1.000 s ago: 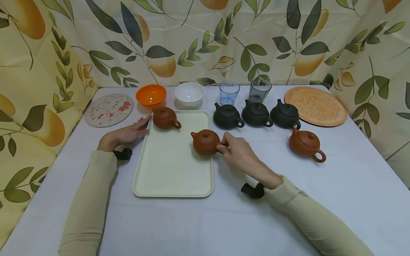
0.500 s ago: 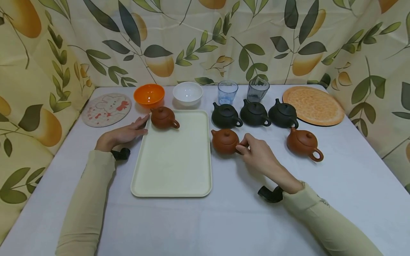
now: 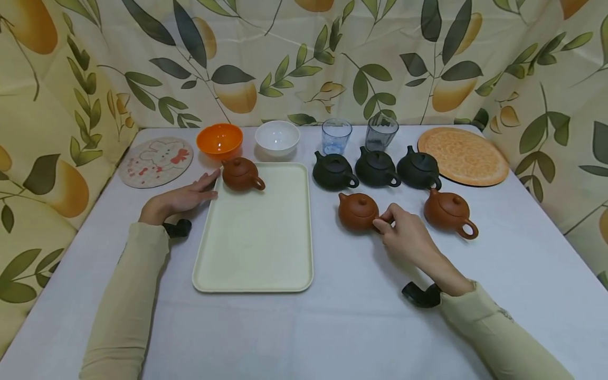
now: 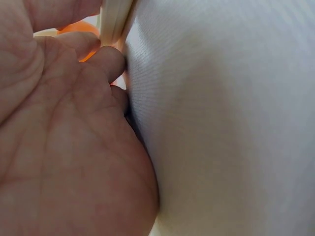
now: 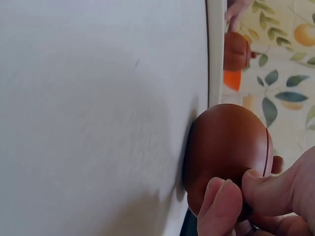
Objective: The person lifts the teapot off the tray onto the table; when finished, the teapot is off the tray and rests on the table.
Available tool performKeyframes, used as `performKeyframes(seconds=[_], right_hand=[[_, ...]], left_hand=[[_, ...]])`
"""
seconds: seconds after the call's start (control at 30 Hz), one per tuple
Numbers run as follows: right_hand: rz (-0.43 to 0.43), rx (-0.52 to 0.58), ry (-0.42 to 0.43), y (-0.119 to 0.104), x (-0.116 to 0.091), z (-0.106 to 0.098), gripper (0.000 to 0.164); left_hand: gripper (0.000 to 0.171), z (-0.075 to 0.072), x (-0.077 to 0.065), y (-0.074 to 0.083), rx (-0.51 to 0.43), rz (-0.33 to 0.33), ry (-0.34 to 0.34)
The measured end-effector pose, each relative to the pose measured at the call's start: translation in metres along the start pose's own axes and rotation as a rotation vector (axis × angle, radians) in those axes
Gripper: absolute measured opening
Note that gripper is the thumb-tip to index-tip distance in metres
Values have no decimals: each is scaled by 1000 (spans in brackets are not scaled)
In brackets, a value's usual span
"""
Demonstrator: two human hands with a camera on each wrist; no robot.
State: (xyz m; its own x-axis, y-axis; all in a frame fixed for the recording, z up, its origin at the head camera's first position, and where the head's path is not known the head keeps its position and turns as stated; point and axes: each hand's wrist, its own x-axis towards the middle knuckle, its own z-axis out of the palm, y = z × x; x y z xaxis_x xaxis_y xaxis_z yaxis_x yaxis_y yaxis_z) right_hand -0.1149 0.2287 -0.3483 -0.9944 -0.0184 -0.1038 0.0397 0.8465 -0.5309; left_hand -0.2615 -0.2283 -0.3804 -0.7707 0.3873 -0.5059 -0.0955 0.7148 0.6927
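Note:
My right hand [image 3: 408,233] pinches the handle of a reddish-brown teapot [image 3: 358,212] between thumb and fingers. This teapot [image 5: 229,147] is upright, at or just above the white tablecloth; I cannot tell whether its base touches. A pale cream tray [image 3: 254,237] lies to its left, with a second brown teapot [image 3: 240,174] standing at the tray's far left corner. Along the tray's upper left edge, my left hand [image 3: 178,201] rests on the cloth with fingers extended, close to that teapot. In the left wrist view, the palm [image 4: 74,147] lies sideways beside the tray rim [image 4: 114,22].
Black teapots [image 3: 334,171] stand in a row behind the right hand. A third brown teapot [image 3: 448,212] is to its right. Farther back are an orange bowl [image 3: 219,140], a white bowl [image 3: 277,138], two glasses [image 3: 336,136], a rabbit mat [image 3: 157,162] and a round tan mat [image 3: 463,157].
My right hand has carried the gripped brown teapot rightward, from over the tray's right edge to the tablecloth area beside it. The left hand stays by the tray's edge.

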Motion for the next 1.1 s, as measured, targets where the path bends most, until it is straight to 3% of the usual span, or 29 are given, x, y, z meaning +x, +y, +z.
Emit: performKeyframes(seconds=[0.63, 1.1], right_hand=[[96, -57, 128, 43, -3, -22, 23], [88, -54, 168, 47, 1, -24, 24]], left_hand=[[71, 1, -2, 2, -22, -4, 1], [72, 0, -4, 1, -15, 4, 1]])
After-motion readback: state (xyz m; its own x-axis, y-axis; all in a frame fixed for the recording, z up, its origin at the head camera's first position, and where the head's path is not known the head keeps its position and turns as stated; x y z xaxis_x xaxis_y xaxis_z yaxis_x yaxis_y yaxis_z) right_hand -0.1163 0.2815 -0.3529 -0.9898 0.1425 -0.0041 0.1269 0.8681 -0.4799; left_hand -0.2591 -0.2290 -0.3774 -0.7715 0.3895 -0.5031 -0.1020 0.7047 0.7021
